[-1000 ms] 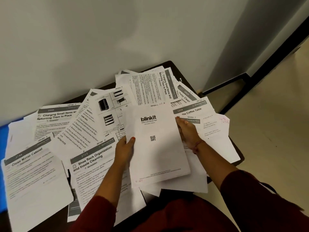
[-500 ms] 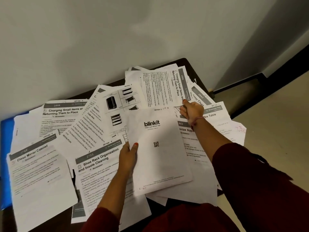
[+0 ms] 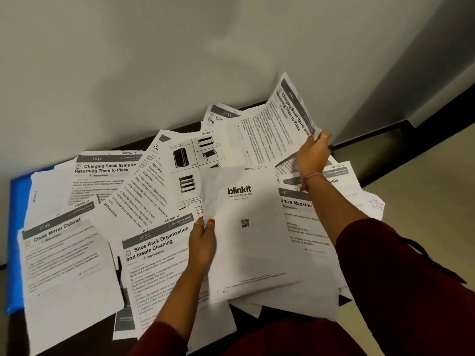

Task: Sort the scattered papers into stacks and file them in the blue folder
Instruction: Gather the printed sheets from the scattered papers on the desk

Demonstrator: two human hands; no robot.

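Observation:
Printed sheets lie scattered and overlapping across a dark table [image 3: 257, 313]. My left hand [image 3: 203, 240] pinches the left edge of a white "blinkit" sheet [image 3: 246, 227], which tops a small stack in front of me. My right hand [image 3: 312, 154] pinches a corner of a "Charging Small Items" sheet [image 3: 272, 132] and holds it raised off the pile at the back right. The blue folder [image 3: 19, 201] shows at the table's left edge, mostly covered by papers.
A grey wall stands right behind the table. To the right the table ends and beige floor [image 3: 424, 181] lies beyond, with a dark skirting along the wall. "Close Mirror Cabinet" [image 3: 66, 255] and "Shoe Rack Organization" [image 3: 156, 260] sheets overhang the near edge.
My right hand left the blinkit stack, reached to the back right, took the "Charging Small Items" sheet by its corner and lifted it. My left hand kept its hold.

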